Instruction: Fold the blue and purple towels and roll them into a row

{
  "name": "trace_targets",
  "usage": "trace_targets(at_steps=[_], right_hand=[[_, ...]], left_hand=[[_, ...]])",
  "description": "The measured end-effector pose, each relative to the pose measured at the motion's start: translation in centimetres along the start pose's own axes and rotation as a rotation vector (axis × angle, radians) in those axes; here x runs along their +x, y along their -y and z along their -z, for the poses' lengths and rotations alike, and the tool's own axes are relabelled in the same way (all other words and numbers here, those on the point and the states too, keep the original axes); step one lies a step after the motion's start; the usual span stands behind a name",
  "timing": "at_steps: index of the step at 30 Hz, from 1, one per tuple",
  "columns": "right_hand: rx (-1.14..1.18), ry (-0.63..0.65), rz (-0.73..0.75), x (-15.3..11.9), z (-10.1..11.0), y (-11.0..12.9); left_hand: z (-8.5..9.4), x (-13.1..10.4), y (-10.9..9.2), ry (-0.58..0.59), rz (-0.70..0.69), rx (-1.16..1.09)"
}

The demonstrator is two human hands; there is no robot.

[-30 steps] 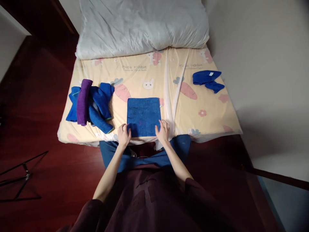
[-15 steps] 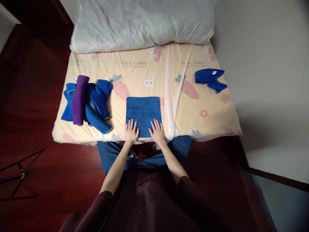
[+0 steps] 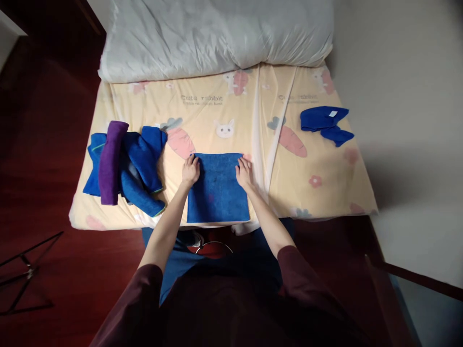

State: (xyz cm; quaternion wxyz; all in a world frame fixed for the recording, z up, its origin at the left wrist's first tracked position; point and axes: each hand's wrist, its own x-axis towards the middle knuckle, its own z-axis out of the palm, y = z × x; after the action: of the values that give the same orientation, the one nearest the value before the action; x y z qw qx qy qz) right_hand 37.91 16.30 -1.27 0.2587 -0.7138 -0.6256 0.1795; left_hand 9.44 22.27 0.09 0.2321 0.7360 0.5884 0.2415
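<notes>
A square blue cloth (image 3: 220, 193) lies flat at the front edge of the bed, in the middle. My left hand (image 3: 191, 169) is at its far left corner, fingers curled onto the edge. At the far right corner, my right hand (image 3: 244, 171) has its fingers bent over the cloth's edge in the same way. Both hands look closed on these corners. A rolled purple cloth (image 3: 112, 164) rests on a heap of crumpled blue cloths (image 3: 147, 154) to the left. Another crumpled blue cloth (image 3: 321, 120) with a white tag lies at the right.
The bed's patterned cover (image 3: 224, 111) carries all the cloths. Across its far side lies a rolled pale quilt (image 3: 217, 38). A black metal stand (image 3: 29, 272) is on the floor at left; a wall rises at right.
Both hands have moved from flat on the cloth's near part to its far corners, and their fingers have curled. The view has shifted slightly.
</notes>
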Motion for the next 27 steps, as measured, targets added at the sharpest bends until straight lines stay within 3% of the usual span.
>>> trace_targets(at_steps=[3,6,11,16,19,22,25,27], right_hand=[[0.056,-0.088,-0.050,4.3,-0.1,-1.9],[0.130,-0.078,-0.099,6.8,-0.3,-3.5],[0.250,-0.080,-0.215,8.2,-0.6,-4.3],[0.197,-0.123,-0.241,9.0,0.1,-3.7],[0.091,-0.138,-0.227,8.5,0.6,-2.3],[-0.043,-0.175,-0.070,6.4,0.0,0.8],[-0.094,0.015,0.213,3.4,-1.8,4.2],[-0.107,0.157,0.325,2.0,-2.9,5.5]], left_hand=[[0.4,4.1,1.5,-0.032,0.036,0.002],[0.7,6.2,3.2,-0.013,0.045,-0.030],[0.6,7.3,4.7,-0.022,0.088,-0.079],[0.5,7.8,4.3,-0.114,0.120,-0.121],[0.5,7.3,2.9,-0.152,0.120,-0.085],[-0.3,5.0,0.3,-0.141,0.023,0.042],[-2.1,1.9,-2.6,0.040,-0.191,0.106],[-3.0,0.4,-3.5,0.149,-0.264,0.126]])
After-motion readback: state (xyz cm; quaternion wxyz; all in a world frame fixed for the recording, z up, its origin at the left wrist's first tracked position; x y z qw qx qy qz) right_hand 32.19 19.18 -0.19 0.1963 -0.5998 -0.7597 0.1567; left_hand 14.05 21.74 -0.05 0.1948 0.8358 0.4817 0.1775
